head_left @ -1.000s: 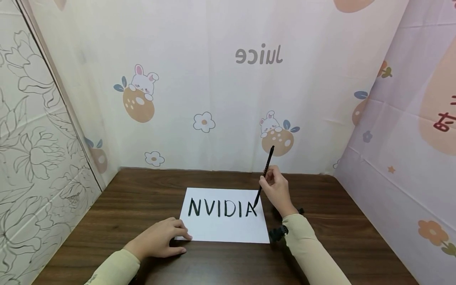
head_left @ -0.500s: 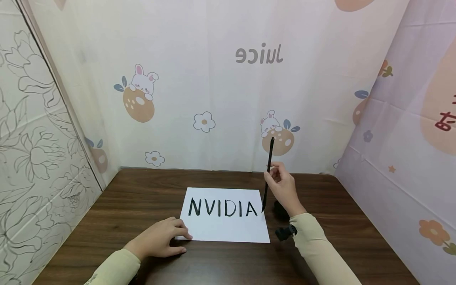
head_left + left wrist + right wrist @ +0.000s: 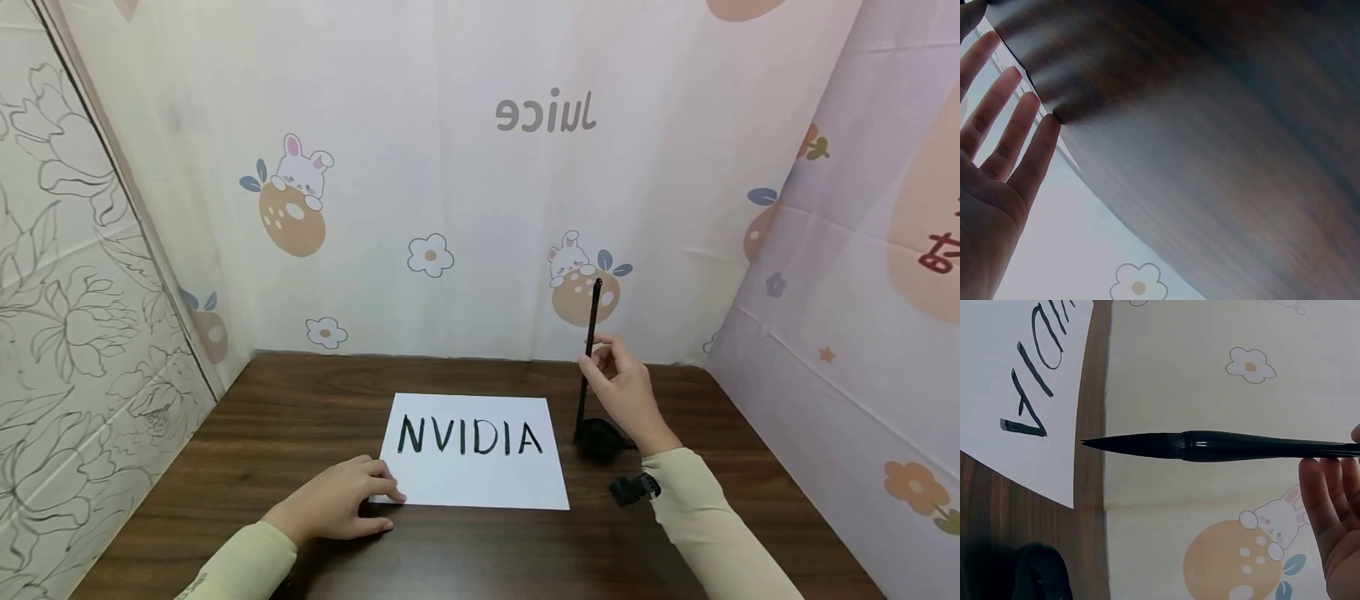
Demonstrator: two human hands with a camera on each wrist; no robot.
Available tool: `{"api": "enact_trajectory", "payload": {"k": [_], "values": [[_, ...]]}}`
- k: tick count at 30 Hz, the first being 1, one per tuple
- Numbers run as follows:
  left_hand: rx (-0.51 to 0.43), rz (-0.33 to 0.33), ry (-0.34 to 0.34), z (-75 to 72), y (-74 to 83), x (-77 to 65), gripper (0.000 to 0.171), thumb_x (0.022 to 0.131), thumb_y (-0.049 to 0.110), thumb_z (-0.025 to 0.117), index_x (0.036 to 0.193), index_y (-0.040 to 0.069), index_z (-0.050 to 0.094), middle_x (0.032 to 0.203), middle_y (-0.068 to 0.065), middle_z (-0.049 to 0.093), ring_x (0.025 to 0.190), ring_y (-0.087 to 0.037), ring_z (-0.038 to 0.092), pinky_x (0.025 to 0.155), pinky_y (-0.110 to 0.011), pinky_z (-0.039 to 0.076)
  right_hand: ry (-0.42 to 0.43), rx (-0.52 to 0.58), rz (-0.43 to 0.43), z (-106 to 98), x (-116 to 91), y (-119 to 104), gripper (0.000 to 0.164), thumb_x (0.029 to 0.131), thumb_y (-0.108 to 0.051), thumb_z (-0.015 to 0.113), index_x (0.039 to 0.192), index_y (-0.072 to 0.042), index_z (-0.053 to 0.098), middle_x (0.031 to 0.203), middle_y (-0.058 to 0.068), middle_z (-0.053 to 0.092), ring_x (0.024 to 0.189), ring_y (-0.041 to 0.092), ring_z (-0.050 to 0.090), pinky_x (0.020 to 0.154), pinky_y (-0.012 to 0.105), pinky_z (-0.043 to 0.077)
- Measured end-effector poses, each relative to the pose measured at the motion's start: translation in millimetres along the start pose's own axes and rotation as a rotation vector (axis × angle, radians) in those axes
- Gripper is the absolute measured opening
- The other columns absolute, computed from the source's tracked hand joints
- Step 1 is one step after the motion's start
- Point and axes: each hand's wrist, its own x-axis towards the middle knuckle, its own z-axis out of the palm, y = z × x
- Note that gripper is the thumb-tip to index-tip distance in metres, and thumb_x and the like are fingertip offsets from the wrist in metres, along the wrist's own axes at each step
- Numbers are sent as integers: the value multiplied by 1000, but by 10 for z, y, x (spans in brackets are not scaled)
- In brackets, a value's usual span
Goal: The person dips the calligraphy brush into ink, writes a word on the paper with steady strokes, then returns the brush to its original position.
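A white sheet of paper point(image 3: 468, 483) lies on the wooden table with "NVIDIA" brushed on it in black. My left hand point(image 3: 337, 500) rests at the paper's lower left corner, fingers lightly bent and touching it. Right of the paper, my right hand point(image 3: 622, 387) pinches a black calligraphy brush point(image 3: 590, 321) by its handle, the brush nearly upright with its tip down. In the right wrist view, the dark pointed bristles point(image 3: 1135, 445) of the brush are apart from the paper. A dark rounded object point(image 3: 600, 437) sits on the table beside the brush tip; its kind is unclear.
The brown wooden table point(image 3: 450, 558) ends at a printed curtain point(image 3: 480, 192) with rabbits, fruit and flowers. Further curtains stand at the left point(image 3: 75, 292) and right point(image 3: 847, 400). A black wrist camera point(image 3: 633, 489) hangs off the right sleeve.
My right hand has lifted the brush off the last letter "A" and carried it rightward, past the paper's edge, to the dark rounded object. The left hand has stayed in place.
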Motion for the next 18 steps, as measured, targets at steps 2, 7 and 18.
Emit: {"api": "enact_trajectory", "payload": {"k": [2,7,18], "values": [[0,-6,-2,5,0,-5,22,86,36,78,107,28,76,105,12,61,93,-7,55,80,-30,51,-8,5,4,-39,-5,-5,28,99,-15,65,123,-8,54,82,6,56,60,16,57,54,26,52],[1,-7,-3,8,5,-7,23,86,36,78,107,28,76,105,12,61,93,-7,55,80,-30,51,-43,36,42,-123,-27,-27,30,101,-16,61,128,-7,51,86,9,56,63,16,57,57,27,54],[8,-12,-22,7,-15,4,22,89,38,75,109,29,75,107,11,61,94,-9,55,80,-30,51,-162,18,155,-301,-31,-78,49,104,-28,56,147,-7,43,97,13,57,73,21,60,63,30,55]]}}
